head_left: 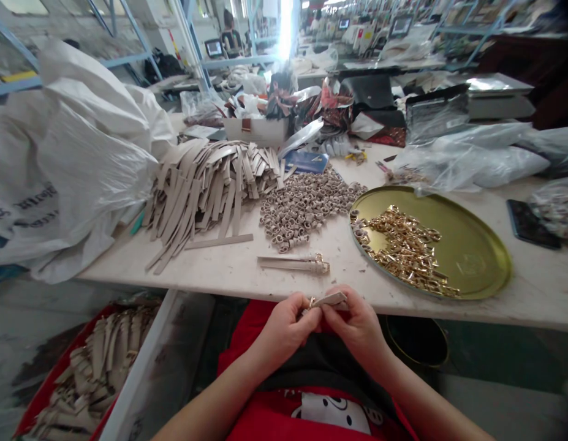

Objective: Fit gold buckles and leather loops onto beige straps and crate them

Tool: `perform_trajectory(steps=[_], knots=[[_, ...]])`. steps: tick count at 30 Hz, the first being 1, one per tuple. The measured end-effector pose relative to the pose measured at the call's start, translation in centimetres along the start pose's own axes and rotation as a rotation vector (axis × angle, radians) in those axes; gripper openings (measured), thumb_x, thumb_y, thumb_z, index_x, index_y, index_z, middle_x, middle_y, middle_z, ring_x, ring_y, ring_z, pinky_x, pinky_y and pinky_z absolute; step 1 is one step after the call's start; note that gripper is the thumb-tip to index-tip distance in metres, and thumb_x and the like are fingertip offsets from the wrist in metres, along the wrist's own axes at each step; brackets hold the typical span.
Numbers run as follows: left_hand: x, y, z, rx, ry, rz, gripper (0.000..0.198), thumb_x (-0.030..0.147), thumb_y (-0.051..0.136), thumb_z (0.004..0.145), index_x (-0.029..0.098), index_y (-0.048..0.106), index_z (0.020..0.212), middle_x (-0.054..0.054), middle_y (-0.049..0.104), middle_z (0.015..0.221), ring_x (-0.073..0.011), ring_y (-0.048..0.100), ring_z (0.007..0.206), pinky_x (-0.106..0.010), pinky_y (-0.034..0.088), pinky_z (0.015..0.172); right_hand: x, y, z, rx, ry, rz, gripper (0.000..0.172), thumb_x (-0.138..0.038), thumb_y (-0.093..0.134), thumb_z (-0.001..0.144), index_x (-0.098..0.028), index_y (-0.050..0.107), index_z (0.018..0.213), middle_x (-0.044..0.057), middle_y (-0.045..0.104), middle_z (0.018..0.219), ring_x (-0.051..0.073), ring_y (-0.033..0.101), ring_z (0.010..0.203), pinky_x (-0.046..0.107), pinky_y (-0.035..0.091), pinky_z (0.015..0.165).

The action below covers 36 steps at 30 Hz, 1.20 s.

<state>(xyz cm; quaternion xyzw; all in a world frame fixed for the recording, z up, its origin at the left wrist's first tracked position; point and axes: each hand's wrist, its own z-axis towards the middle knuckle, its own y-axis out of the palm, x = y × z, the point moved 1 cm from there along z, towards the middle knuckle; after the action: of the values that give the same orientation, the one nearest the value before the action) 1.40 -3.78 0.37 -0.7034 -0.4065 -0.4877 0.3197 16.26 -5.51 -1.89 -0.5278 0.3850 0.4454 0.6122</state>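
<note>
Both my hands meet just below the table's front edge, above my lap. My left hand (284, 327) is closed in a pinch on a small gold buckle at the end of a beige strap (330, 299). My right hand (357, 327) is closed on the same strap from the right side. On the table just beyond them lies a finished beige strap with a gold buckle (295, 264). A pile of plain beige straps (205, 184) lies at the left, a heap of small beige loops (302, 205) in the middle.
A round gold tray (477, 257) with several gold buckles (405, 248) sits at the right. A big white sack (67, 159) fills the left. A red bin (86, 367) of finished straps stands low left. A black phone (532, 223) lies far right. Plastic bags and boxes crowd the back.
</note>
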Motion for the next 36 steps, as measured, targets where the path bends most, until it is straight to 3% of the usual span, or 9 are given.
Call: perform_trajectory(steps=[3, 6, 10, 11, 15, 19, 23, 28, 36], knots=[[0.2, -0.7, 1.2, -0.003, -0.009, 0.030, 0.032, 0.043, 0.055, 0.076, 0.016, 0.044, 0.063, 0.004, 0.049, 0.053, -0.0048, 0.036, 0.042, -0.018, 0.026, 0.041, -0.1, 0.0, 1.1, -0.161, 0.161, 0.165, 0.016, -0.033, 0.052, 0.082, -0.020, 0.047, 0.074, -0.003, 0.048, 0.063, 0.011, 0.047, 0.056, 0.022, 0.040, 0.052], [-0.2, -1.3, 3.1, 0.032, -0.048, -0.012, 0.034, 0.045, 0.059, 0.072, 0.017, 0.041, 0.064, 0.005, 0.050, 0.050, -0.0051, 0.037, 0.039, -0.017, 0.026, 0.039, -0.3, -0.6, 2.7, -0.243, 0.117, 0.126, 0.020, -0.036, 0.051, 0.083, -0.019, 0.048, 0.073, -0.002, 0.049, 0.065, 0.011, 0.047, 0.061, 0.022, 0.040, 0.056], [-0.6, -1.9, 5.3, 0.014, -0.039, -0.080, 0.034, 0.038, 0.059, 0.073, 0.016, 0.047, 0.095, 0.006, 0.052, 0.058, -0.0074, 0.045, 0.043, -0.018, 0.033, 0.043, 0.9, -2.9, 7.5, -0.457, 0.047, 0.015, 0.024, -0.040, 0.047, 0.085, -0.018, 0.054, 0.078, 0.001, 0.056, 0.070, 0.014, 0.051, 0.067, 0.025, 0.041, 0.061], [-0.6, -2.0, 5.7, -0.002, -0.023, -0.058, 0.033, 0.037, 0.057, 0.075, 0.016, 0.048, 0.099, 0.006, 0.052, 0.059, -0.0072, 0.045, 0.045, -0.018, 0.034, 0.045, 1.6, -3.7, 9.4, -0.461, 0.047, -0.036, 0.025, -0.040, 0.045, 0.086, -0.018, 0.055, 0.081, 0.001, 0.056, 0.070, 0.015, 0.052, 0.066, 0.025, 0.042, 0.060], [-0.2, -2.2, 6.7, 0.025, -0.039, -0.007, 0.026, 0.039, 0.048, 0.082, 0.014, 0.055, 0.087, 0.005, 0.047, 0.053, -0.0065, 0.039, 0.045, -0.019, 0.031, 0.046, 5.1, -6.4, 17.9, -0.040, -0.090, -0.605, 0.016, -0.025, 0.045, 0.085, -0.016, 0.058, 0.086, 0.007, 0.059, 0.085, 0.019, 0.054, 0.078, 0.029, 0.040, 0.070], [0.4, -2.4, 7.1, 0.079, -0.060, 0.006, 0.025, 0.039, 0.048, 0.082, 0.015, 0.054, 0.082, 0.006, 0.046, 0.052, -0.0070, 0.038, 0.047, -0.019, 0.030, 0.048, 7.4, -6.3, 22.6, -0.099, -0.081, -0.929, 0.012, -0.016, 0.048, 0.079, -0.015, 0.060, 0.077, 0.011, 0.058, 0.085, 0.021, 0.054, 0.077, 0.030, 0.037, 0.068], [1.1, -2.7, 7.2, 0.174, -0.020, 0.047, 0.025, 0.039, 0.047, 0.082, 0.016, 0.051, 0.073, 0.006, 0.043, 0.050, -0.0075, 0.037, 0.047, -0.020, 0.029, 0.049, 6.6, -5.8, 20.9, -0.129, -0.024, -0.770, 0.006, -0.022, 0.054, 0.075, -0.017, 0.055, 0.072, 0.005, 0.056, 0.075, 0.017, 0.052, 0.068, 0.028, 0.037, 0.062], [1.5, -2.2, 6.7, 0.317, 0.094, 0.077, 0.026, 0.040, 0.046, 0.082, 0.016, 0.052, 0.074, 0.006, 0.044, 0.051, -0.0079, 0.040, 0.049, -0.020, 0.032, 0.051, 2.8, -4.1, 13.6, -0.404, 0.296, 0.109, 0.028, -0.044, 0.055, 0.076, -0.017, 0.053, 0.069, -0.002, 0.050, 0.059, 0.011, 0.045, 0.055, 0.026, 0.038, 0.057], [1.5, -1.0, 2.8, 0.128, 0.086, 0.238, 0.025, 0.035, 0.043, 0.081, 0.016, 0.050, 0.066, 0.006, 0.042, 0.049, -0.0079, 0.038, 0.047, -0.020, 0.029, 0.048, 0.2, -2.4, 6.3, -0.231, 0.204, 0.334, 0.028, -0.045, 0.064, 0.071, -0.019, 0.054, 0.073, -0.002, 0.054, 0.061, 0.012, 0.049, 0.059, 0.027, 0.040, 0.059]])
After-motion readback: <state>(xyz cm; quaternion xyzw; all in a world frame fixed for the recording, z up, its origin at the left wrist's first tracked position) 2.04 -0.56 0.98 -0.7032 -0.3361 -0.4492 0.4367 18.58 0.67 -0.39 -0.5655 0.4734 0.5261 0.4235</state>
